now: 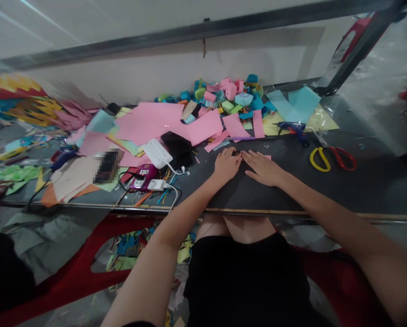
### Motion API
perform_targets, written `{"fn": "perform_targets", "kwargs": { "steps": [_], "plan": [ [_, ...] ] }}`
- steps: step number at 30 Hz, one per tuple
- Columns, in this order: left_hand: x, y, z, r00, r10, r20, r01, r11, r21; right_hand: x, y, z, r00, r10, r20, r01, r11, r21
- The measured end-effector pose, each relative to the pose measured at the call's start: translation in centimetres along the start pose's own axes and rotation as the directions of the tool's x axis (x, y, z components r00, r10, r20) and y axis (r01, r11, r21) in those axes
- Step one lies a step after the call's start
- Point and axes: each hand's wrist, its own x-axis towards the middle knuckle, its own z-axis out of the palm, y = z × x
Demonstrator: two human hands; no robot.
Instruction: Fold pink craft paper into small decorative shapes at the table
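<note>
Both of my hands are close together over the dark tabletop, fingertips nearly meeting. My left hand [228,163] has its fingers bent and drawn together; a small dark spot shows by its fingertips, and what it grips is too small to make out. My right hand [262,169] lies flat, fingers stretched out and thumb apart. From beneath its far side peeks the end of a pink paper strip [267,157], mostly hidden by the hand. Just beyond lie cut pink paper pieces [235,125] and a purple pen-like stick [240,138].
To the right lie scissors [321,159] with yellow and red handles and a blue glue gun [293,127]. Behind is a heap of folded coloured paper pieces [228,91]. On the left are a purple power strip [144,177], a white charger [157,153] and pink sheets [149,120].
</note>
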Motion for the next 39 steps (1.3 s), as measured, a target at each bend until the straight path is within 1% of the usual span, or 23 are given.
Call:
{"fn": "perform_targets", "kwargs": {
  "steps": [4,8,12,15,17,19,21,23,25,27,28,30,32,34,36,38,39],
  "plan": [
    [-1.0,0.6,-0.5,0.994,0.053,0.092,-0.058,0.997,0.054,-0.6,0.3,-0.3,0.999,-0.030,0.038,0.027,0.997,0.070],
    [-1.4,0.3,-0.7,0.982,0.042,0.185,-0.060,0.994,0.090,-2.3,0.6,-1.5,0.997,-0.019,0.081,0.010,0.994,0.107],
    [-1.8,-0.1,-1.3,0.972,0.064,0.224,-0.092,0.989,0.113,-4.8,1.9,-3.0,0.994,-0.015,0.109,0.003,0.993,0.114],
    [-2.1,-0.3,-1.7,0.969,0.072,0.237,-0.104,0.987,0.123,-6.4,2.7,-3.7,0.994,-0.001,0.113,-0.013,0.993,0.118],
    [-2.0,-0.2,-1.9,0.968,0.076,0.239,-0.110,0.985,0.134,-6.9,2.8,-4.0,0.996,0.031,0.085,-0.039,0.994,0.103],
    [-1.4,0.1,-1.9,0.970,0.082,0.228,-0.118,0.982,0.150,-6.9,2.4,-4.0,0.998,0.060,0.029,-0.062,0.994,0.086],
    [-0.3,0.3,-1.7,0.975,0.105,0.194,-0.136,0.978,0.156,-6.3,2.0,-3.9,0.994,0.093,-0.049,-0.088,0.992,0.089],
    [1.2,0.3,-1.3,0.978,0.148,0.146,-0.167,0.978,0.125,-5.3,2.0,-3.7,0.981,0.145,-0.130,-0.127,0.982,0.137],
    [2.8,0.2,-0.7,0.974,0.198,0.109,-0.203,0.978,0.041,-4.2,2.4,-3.3,0.955,0.222,-0.198,-0.179,0.960,0.217],
    [4.3,-0.2,0.2,0.955,0.275,0.111,-0.268,0.961,-0.075,-3.2,3.2,-2.9,0.919,0.303,-0.253,-0.232,0.933,0.276],
    [4.9,-0.4,0.5,0.948,0.297,0.115,-0.282,0.950,-0.131,-2.8,3.6,-2.7,0.903,0.337,-0.267,-0.256,0.920,0.296],
    [5.7,-0.8,1.2,0.945,0.300,0.130,-0.263,0.934,-0.240,-2.1,4.3,-2.4,0.875,0.399,-0.274,-0.305,0.894,0.330],
    [6.1,-1.2,1.5,0.950,0.269,0.157,-0.202,0.915,-0.349,-1.4,4.9,-2.4,0.861,0.442,-0.250,-0.345,0.870,0.352],
    [6.3,-1.6,1.6,0.946,0.264,0.188,-0.163,0.889,-0.429,-0.6,5.3,-2.9,0.877,0.442,-0.187,-0.363,0.866,0.344],
    [6.3,-1.8,1.5,0.936,0.296,0.189,-0.187,0.875,-0.446,0.3,5.6,-3.8,0.915,0.399,-0.058,-0.362,0.877,0.315],
    [6.4,-1.8,1.5,0.931,0.336,0.142,-0.256,0.878,-0.404,1.3,5.7,-4.6,0.919,0.389,0.065,-0.389,0.867,0.311],
    [6.5,-1.8,1.5,0.930,0.352,0.109,-0.289,0.881,-0.376,1.8,5.8,-4.9,0.919,0.385,0.082,-0.389,0.857,0.338]
  ]
}}
